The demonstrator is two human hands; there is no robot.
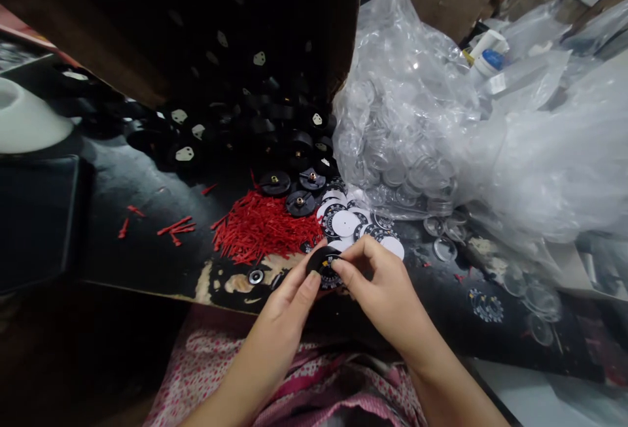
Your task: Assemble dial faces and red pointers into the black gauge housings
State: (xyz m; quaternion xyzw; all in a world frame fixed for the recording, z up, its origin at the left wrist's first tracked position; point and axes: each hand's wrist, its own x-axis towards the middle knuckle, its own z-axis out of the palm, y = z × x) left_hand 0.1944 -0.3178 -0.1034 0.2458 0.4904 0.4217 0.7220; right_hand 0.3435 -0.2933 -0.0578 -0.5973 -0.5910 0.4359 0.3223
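Near the table's front edge, my left hand (pixel 294 290) grips a round black dial housing (pixel 324 269) by its left side, thumb on its face. Numbers and a small yellow mark show on the dial. My right hand (pixel 375 276) has thumb and forefinger pinched at the dial's upper right; whatever lies between those fingertips is too small to make out. Just beyond my hands is a heap of red pointers (pixel 262 227). White and black printed discs (pixel 346 223) lie to its right. Several black housings with brass centres (pixel 300 203) sit behind the heap.
A large dark box (pixel 196 28) holding black housings stands behind. Clear plastic bags (pixel 402 119) with clear round covers fill the right. Loose clear covers (pixel 445 249) lie in front of them. On the left are a black tray (pixel 39 218) and a white container (pixel 34 119).
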